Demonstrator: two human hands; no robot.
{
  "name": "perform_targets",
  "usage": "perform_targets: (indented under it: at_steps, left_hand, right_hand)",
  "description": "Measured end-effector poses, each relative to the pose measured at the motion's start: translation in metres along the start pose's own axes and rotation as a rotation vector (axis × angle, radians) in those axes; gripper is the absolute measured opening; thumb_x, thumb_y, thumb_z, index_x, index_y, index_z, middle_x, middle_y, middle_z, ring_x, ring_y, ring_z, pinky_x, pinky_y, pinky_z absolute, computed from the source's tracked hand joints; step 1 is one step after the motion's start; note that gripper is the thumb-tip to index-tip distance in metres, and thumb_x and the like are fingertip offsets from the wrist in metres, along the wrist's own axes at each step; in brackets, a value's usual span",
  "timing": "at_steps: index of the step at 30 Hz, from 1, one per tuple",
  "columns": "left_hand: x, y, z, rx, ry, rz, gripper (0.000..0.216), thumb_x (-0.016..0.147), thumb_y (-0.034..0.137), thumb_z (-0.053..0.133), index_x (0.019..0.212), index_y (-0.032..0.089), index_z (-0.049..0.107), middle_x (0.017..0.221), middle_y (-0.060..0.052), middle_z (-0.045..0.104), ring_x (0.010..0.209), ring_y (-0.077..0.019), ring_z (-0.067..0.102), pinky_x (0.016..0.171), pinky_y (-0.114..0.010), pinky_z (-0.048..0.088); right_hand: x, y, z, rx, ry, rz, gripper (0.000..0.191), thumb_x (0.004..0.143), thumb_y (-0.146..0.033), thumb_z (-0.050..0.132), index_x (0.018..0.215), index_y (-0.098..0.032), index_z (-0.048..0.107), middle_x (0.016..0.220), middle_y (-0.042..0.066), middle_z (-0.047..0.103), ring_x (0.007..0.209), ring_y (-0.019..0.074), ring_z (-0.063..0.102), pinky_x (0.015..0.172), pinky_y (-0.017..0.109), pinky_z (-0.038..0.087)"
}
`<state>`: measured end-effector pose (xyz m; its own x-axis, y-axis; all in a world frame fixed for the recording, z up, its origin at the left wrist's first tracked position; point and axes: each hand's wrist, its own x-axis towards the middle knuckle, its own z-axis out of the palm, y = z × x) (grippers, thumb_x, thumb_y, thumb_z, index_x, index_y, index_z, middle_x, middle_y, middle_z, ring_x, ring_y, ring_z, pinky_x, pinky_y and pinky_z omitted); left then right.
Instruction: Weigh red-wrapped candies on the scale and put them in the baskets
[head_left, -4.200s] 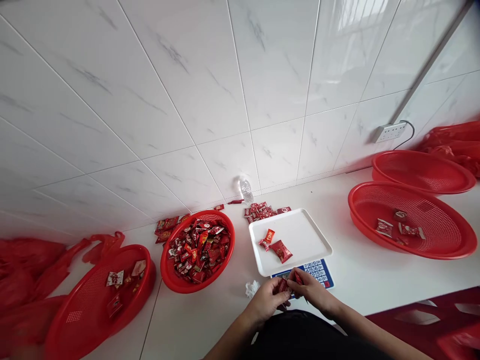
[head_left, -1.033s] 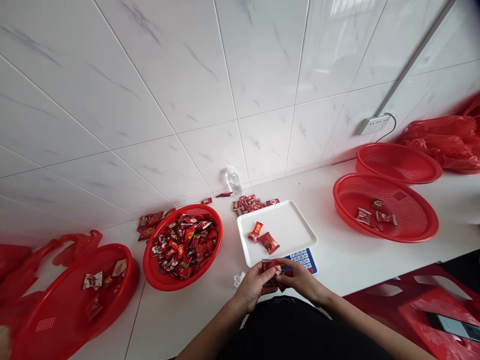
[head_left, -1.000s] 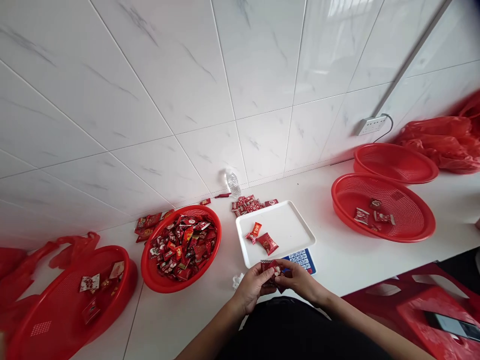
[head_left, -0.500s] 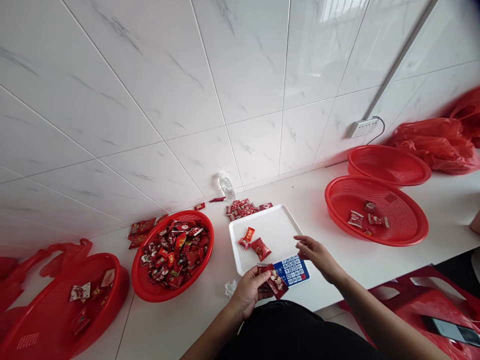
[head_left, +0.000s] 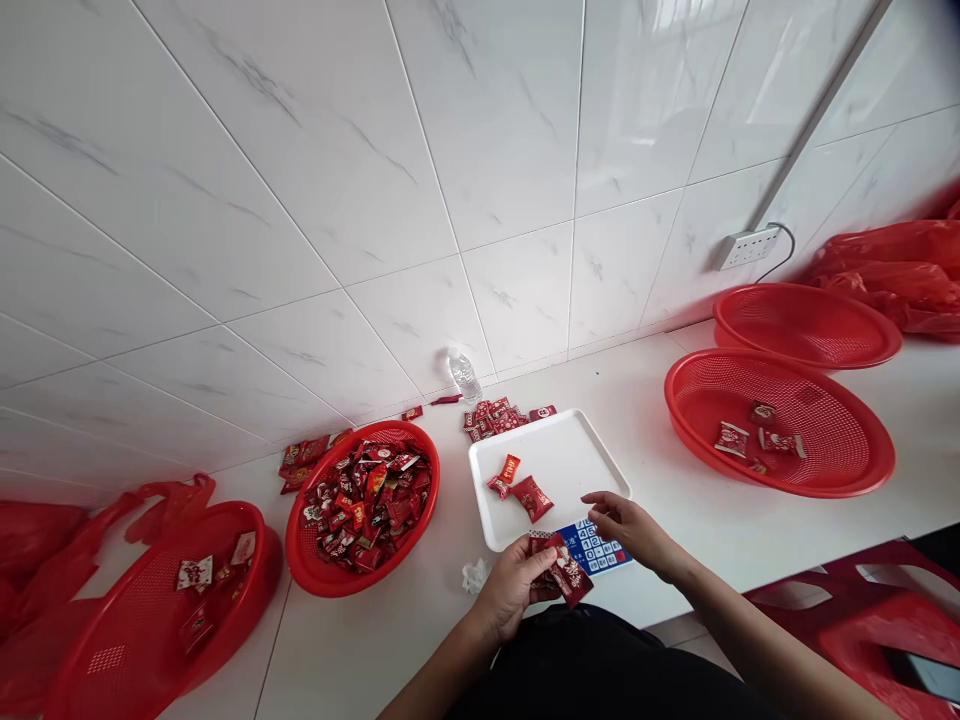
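Note:
My left hand (head_left: 514, 588) is closed around a few dark red candy packets (head_left: 571, 574), fanned a little, just in front of the scale's near edge. My right hand (head_left: 631, 530) hovers over the right side of the blue keypad (head_left: 581, 548), fingers loosely stretched and nothing visible in them. On the scale's white tray (head_left: 574, 465) lie a larger red packet (head_left: 532, 498), an orange-red packet (head_left: 511, 468) and a small red wrapped candy (head_left: 498, 487). Part of the keypad is hidden by my hands and the packets.
Left stands a red basket (head_left: 294, 540) heaped with wrapped candies; another basket (head_left: 255, 640) is farther left. Two baskets (head_left: 847, 440) (head_left: 806, 325) stand right. Behind the scale are small red packets (head_left: 495, 418) and a clear bottle (head_left: 464, 375). Crumpled white paper (head_left: 475, 576) lies near my left wrist.
The view has shifted slightly, so the scene sits farther right. My right hand has drawn lower and closer over the keypad, its fingers more curled. My left hand still holds the packets.

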<state>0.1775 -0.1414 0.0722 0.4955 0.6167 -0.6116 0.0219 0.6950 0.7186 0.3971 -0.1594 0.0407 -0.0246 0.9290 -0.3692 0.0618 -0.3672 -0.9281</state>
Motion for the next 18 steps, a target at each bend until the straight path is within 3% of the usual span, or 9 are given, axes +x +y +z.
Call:
perform_targets:
  at_steps: [18]
  left_hand:
    - [0.0018, -0.0003, -0.0028, 0.027, 0.0, 0.003, 0.036, 0.074, 0.039, 0.065, 0.098, 0.013, 0.058, 0.094, -0.011, 0.066, 0.079, -0.0188, 0.063, 0.074, -0.032, 0.047]
  right_hand:
    - [0.0023, 0.0084, -0.0014, -0.041, 0.039, -0.017, 0.041, 0.078, -0.053, 0.05, 0.106, -0.023, 0.058, 0.081, 0.002, 0.059, 0.073, 0.0172, 0.057, 0.063, 0.03, 0.046]
